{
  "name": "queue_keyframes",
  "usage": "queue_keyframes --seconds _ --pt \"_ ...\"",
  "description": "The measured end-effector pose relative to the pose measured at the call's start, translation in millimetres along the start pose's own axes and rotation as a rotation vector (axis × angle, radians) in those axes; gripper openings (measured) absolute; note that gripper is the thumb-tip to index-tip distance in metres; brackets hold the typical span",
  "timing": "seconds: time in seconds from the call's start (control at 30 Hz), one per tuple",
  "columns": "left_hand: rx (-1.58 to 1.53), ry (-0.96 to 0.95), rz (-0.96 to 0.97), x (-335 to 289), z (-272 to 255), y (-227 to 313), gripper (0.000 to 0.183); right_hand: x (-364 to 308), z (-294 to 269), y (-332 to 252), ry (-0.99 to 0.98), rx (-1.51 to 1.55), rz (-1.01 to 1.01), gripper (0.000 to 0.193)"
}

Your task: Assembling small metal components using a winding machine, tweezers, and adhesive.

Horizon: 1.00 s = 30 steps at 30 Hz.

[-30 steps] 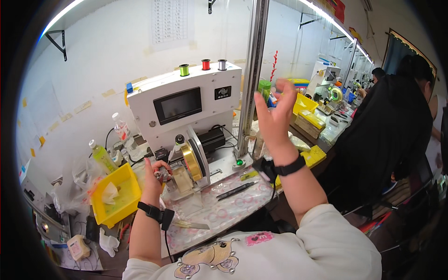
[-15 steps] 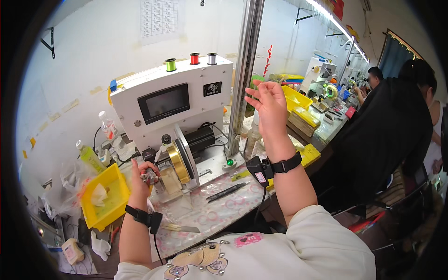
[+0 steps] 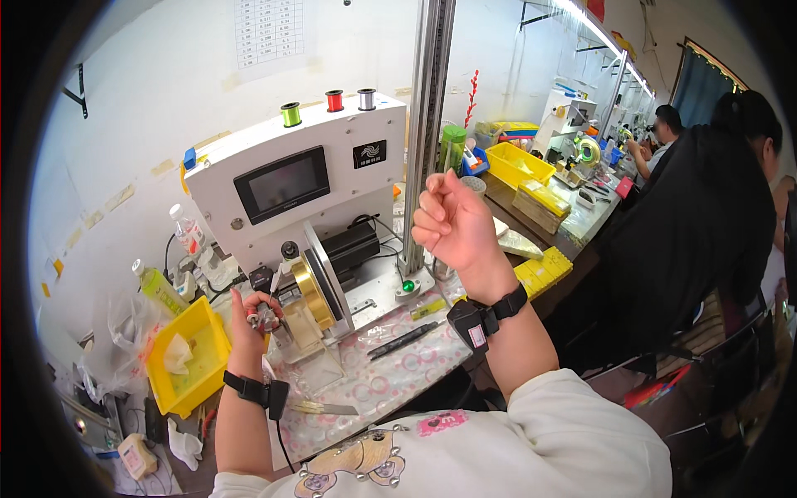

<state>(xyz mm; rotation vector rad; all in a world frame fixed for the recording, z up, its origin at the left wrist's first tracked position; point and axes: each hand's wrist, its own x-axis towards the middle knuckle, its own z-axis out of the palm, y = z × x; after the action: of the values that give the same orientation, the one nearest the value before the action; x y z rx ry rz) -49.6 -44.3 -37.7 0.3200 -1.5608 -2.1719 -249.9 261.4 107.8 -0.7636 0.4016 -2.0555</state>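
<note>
A white benchtop machine [image 3: 374, 187] with a dark screen [image 3: 282, 183] stands before me. Low on its front, a gold-coloured ring [image 3: 314, 292] sits against a pale disc [image 3: 325, 270]. My left hand [image 3: 247, 324] is closed around a small metal fitting [image 3: 266, 317] just left of the ring. Raised in the air right of the metal post [image 3: 425, 141], my right hand [image 3: 457, 222] has its thumb and forefinger pinched together and the other fingers curled. Whatever is in that pinch is too small to make out.
Green, red and silver thread spools [image 3: 334, 100] stand on the machine. A yellow tray [image 3: 188, 357] and bottles [image 3: 158, 286] are at left; a black pen-like tool [image 3: 403, 340] lies in front. At right are yellow bins [image 3: 519, 164] and a person in black [image 3: 681, 224].
My right hand has come down and slightly left, its fingers curling in more. My left hand stays at the metal fitting. The view has shifted a little.
</note>
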Motion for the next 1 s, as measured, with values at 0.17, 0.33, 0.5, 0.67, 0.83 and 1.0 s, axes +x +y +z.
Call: queue_keyframes --seconds 0.17,0.33,0.5,0.67,0.83,1.0 --pt "0.016 -0.012 -0.002 6.1 2.6 0.5 0.067 -13.1 -19.8 9.3 0.054 -0.07 0.045 0.017" --pt "0.042 -0.022 0.011 3.3 3.0 5.3 0.068 -2.2 -16.0 1.6 0.448 -0.583 -0.36 0.014" --pt "0.055 -0.004 0.01 -0.4 6.4 7.9 0.069 42.4 20.0 -28.2 0.644 -1.681 -1.122 0.03" --pt "0.057 0.028 -0.005 -1.1 12.5 7.2 0.068 59.7 10.2 -31.5 0.596 -1.755 -1.108 0.017" --pt "0.074 0.017 -0.003 -1.1 6.5 5.7 0.065 44.1 8.4 -10.7 0.387 -0.808 -0.805 0.007" --pt "0.066 -0.017 0.014 1.6 1.5 4.3 0.064 7.6 -3.1 -13.4 0.074 -0.119 -0.363 0.007"
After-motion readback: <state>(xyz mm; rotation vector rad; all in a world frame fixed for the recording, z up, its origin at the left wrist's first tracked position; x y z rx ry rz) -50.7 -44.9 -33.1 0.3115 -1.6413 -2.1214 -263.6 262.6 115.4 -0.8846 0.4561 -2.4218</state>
